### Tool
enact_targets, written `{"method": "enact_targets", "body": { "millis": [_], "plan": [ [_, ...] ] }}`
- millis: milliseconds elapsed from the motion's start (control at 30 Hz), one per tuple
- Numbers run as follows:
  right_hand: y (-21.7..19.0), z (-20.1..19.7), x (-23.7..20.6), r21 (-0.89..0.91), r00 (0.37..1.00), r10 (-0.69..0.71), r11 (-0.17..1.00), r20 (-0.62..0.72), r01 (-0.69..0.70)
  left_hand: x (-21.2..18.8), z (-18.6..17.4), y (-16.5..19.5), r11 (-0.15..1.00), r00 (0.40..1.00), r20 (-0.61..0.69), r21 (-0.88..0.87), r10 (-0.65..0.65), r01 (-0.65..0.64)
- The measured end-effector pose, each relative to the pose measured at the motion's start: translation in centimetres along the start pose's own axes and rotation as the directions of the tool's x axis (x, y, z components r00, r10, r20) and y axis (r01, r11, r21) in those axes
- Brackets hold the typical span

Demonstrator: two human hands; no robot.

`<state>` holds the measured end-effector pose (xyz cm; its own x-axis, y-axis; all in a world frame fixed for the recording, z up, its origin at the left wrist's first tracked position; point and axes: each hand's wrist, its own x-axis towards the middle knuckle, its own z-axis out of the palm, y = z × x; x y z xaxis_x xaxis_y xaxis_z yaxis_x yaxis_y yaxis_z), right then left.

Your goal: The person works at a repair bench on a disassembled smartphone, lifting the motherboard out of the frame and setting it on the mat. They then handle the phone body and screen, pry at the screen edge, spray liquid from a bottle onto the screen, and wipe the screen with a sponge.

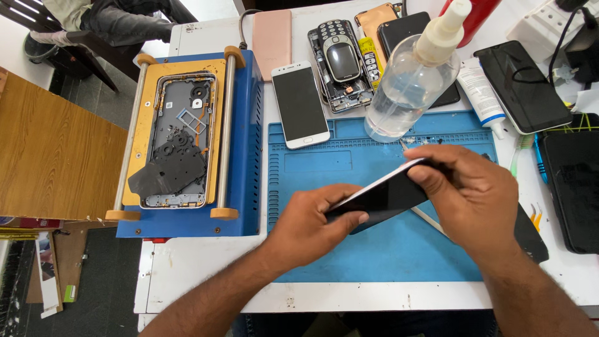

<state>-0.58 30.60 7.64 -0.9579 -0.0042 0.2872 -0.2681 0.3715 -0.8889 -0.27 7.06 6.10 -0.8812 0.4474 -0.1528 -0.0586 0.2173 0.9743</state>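
Left hand [312, 218] and right hand [468, 187] grip the phone's [380, 196] ends above the blue mat [374, 256].

Two hands, the left hand [315, 218] and the right hand [471, 193], share one dark phone [384, 196]. One blue mat [374, 249] lies on the surface, beside one blue heating machine [246, 143] carrying one open phone frame [178, 140]. There is one white smartphone [301, 104], one keypad phone [340, 53], one clear spray bottle [409, 81], one white tube [480, 93] and one pink case [272, 40].
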Motion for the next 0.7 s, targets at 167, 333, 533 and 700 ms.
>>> {"method": "enact_targets", "body": {
  "millis": [167, 333, 533, 700],
  "plan": [
    [-0.2, -0.4, 0.5, 0.273, 0.990, 0.135, 0.955, -0.048, -0.117, -0.2, -0.9, -0.4, 0.867, 0.990, -0.086, -0.479, 0.108, -0.136],
    [-0.5, -0.1, 0.5, 0.502, 0.990, 0.138, 0.853, 0.041, -0.140, -0.5, -1.4, -0.4, 0.714, 0.982, -0.138, -0.675, 0.128, -0.188],
    [-0.3, 0.0, 0.3, 0.454, 0.987, 0.159, 0.877, 0.036, -0.158, -0.3, -1.5, -0.6, 0.635, 0.984, -0.111, -0.753, 0.140, -0.175],
    [0.1, -0.2, 0.2, 0.458, 0.993, 0.110, 0.882, 0.033, -0.113, -0.3, -1.4, -0.6, 0.709, 0.973, -0.096, -0.670, 0.212, -0.221]
  ]
}}
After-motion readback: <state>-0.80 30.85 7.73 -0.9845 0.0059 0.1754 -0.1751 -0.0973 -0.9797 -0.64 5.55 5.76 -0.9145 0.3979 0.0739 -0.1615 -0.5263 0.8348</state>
